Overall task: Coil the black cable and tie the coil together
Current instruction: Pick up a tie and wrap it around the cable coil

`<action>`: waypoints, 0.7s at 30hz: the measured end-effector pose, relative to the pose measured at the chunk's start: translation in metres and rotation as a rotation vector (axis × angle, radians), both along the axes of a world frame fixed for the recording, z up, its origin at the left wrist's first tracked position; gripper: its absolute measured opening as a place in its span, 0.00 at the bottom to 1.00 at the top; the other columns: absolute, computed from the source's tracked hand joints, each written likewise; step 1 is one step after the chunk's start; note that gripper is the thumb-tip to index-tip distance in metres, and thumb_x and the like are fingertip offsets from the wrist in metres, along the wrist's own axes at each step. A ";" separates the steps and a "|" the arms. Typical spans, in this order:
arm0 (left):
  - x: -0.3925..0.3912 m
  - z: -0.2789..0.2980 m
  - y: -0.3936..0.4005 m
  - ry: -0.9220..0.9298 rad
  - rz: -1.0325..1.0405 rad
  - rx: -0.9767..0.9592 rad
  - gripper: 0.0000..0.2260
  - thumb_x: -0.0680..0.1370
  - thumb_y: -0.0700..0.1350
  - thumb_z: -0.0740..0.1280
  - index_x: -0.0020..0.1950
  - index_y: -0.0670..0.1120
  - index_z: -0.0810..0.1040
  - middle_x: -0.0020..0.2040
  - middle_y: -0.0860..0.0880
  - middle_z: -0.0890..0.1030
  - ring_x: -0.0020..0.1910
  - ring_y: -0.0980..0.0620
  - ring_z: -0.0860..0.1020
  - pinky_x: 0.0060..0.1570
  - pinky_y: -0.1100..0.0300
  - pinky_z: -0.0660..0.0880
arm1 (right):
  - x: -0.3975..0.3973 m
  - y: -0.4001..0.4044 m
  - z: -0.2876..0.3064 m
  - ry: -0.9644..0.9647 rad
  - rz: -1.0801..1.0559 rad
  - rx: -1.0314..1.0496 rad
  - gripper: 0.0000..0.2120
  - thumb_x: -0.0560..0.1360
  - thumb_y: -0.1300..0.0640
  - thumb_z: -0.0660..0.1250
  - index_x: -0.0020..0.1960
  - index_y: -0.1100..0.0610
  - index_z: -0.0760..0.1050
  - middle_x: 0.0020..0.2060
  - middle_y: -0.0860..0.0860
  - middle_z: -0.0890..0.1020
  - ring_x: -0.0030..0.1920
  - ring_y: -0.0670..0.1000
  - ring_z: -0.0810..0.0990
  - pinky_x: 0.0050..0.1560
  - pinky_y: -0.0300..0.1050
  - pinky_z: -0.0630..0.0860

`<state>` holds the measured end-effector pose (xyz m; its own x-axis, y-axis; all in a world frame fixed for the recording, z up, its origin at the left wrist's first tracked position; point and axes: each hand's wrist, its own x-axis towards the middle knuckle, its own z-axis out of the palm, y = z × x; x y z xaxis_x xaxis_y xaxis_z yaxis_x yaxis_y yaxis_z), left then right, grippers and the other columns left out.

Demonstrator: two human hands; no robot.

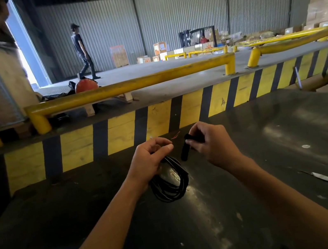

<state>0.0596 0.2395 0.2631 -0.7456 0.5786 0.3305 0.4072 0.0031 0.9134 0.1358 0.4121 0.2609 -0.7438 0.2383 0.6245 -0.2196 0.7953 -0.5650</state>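
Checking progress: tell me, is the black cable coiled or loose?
Coiled: the black cable hangs in stacked loops from the left hand. The right hand holds a black strap, not yet wrapped around it.

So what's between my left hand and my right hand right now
In the head view, only bare dark tabletop shows between the left hand and right hand; a black strap hangs from the right fingers at the gap's edge.

The dark tabletop (261,151) (scuffed, glossy) bore a thin metal blade (319,177) right of the hands.
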 end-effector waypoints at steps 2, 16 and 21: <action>0.002 0.002 0.002 -0.026 -0.005 0.082 0.04 0.77 0.41 0.66 0.49 0.46 0.79 0.32 0.49 0.74 0.23 0.60 0.70 0.21 0.68 0.66 | -0.001 -0.006 0.000 -0.002 0.007 0.080 0.04 0.72 0.60 0.71 0.45 0.56 0.77 0.36 0.46 0.78 0.35 0.39 0.75 0.33 0.28 0.71; 0.011 0.002 0.004 0.219 0.092 0.191 0.10 0.79 0.42 0.62 0.44 0.52 0.82 0.37 0.55 0.84 0.37 0.58 0.82 0.36 0.69 0.76 | 0.007 -0.024 0.012 -0.431 0.527 -0.685 0.10 0.78 0.53 0.61 0.49 0.56 0.79 0.40 0.50 0.84 0.41 0.45 0.83 0.40 0.35 0.78; 0.012 0.004 0.005 0.155 0.072 0.149 0.13 0.79 0.48 0.62 0.38 0.54 0.83 0.33 0.53 0.83 0.32 0.58 0.81 0.32 0.69 0.75 | 0.008 -0.028 0.017 -0.371 0.465 -0.698 0.12 0.78 0.55 0.62 0.57 0.60 0.74 0.46 0.53 0.83 0.44 0.47 0.83 0.41 0.37 0.78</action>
<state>0.0715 0.2448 0.2674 -0.7169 0.4622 0.5219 0.5463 -0.0927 0.8325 0.1434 0.3846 0.2780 -0.9833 0.0981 0.1532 -0.1407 0.1233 -0.9823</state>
